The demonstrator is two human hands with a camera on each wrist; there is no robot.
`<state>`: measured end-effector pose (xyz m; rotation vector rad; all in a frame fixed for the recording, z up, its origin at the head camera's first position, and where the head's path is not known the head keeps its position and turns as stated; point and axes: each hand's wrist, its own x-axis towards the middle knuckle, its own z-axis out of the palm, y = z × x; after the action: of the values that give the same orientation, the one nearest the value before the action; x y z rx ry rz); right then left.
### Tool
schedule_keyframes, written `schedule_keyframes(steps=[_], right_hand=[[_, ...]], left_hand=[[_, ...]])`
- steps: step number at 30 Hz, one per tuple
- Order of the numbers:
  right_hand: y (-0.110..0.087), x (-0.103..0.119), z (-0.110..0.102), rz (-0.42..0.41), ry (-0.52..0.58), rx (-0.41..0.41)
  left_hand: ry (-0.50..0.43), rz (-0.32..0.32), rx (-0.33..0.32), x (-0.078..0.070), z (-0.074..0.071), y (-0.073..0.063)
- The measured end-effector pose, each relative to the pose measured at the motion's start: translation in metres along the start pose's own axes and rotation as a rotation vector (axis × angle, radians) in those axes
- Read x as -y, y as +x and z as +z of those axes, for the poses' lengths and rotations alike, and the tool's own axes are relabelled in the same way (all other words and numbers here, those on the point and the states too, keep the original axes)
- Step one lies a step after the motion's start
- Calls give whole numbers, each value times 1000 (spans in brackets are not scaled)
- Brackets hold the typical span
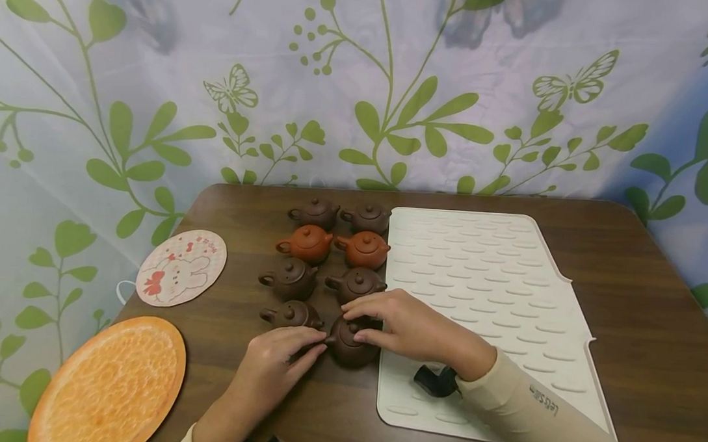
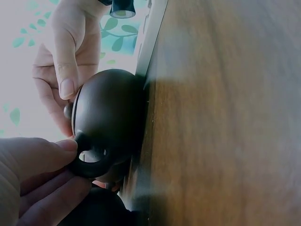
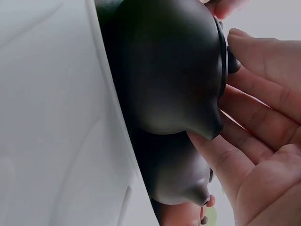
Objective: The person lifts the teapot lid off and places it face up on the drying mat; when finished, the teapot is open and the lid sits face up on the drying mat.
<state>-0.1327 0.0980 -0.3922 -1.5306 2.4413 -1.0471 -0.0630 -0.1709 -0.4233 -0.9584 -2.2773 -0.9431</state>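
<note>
A dark brown teapot (image 1: 352, 343) stands at the near end of the right-hand column of small teapots. My left hand (image 1: 279, 358) pinches its loop handle (image 2: 91, 167) between thumb and fingers. From the other side my right hand (image 1: 405, 327) holds the same pot, the thumb at the lid knob (image 3: 233, 61) and a finger against the spout (image 3: 209, 125). Just behind it sits another dark teapot (image 1: 358, 283), close to the right fingers. To the left, a dark teapot (image 1: 292, 314) is partly covered by my left hand.
Farther back stand two orange-red teapots (image 1: 309, 243) and more dark ones (image 1: 316, 211). A white ridged mat (image 1: 475, 284) lies along the right side of the teapots. On the left are a round bunny mat (image 1: 182, 267) and an orange round mat (image 1: 114, 382). Patterned cloth (image 1: 311, 102) hangs behind the table.
</note>
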Motion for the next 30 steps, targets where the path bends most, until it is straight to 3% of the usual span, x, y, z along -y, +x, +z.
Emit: schedule_keyframes(steps=[12,23,30], right_hand=[[-1,-2,0,3,-4,-16],[-1,-3,2,-4,-4,-27],[-1,-4,2,2,10,-35]], left_hand=[[40,-28,-18,-11,-1,5],[106,-143,5,-17,1,6],[114,-169,13,-19,2,5]])
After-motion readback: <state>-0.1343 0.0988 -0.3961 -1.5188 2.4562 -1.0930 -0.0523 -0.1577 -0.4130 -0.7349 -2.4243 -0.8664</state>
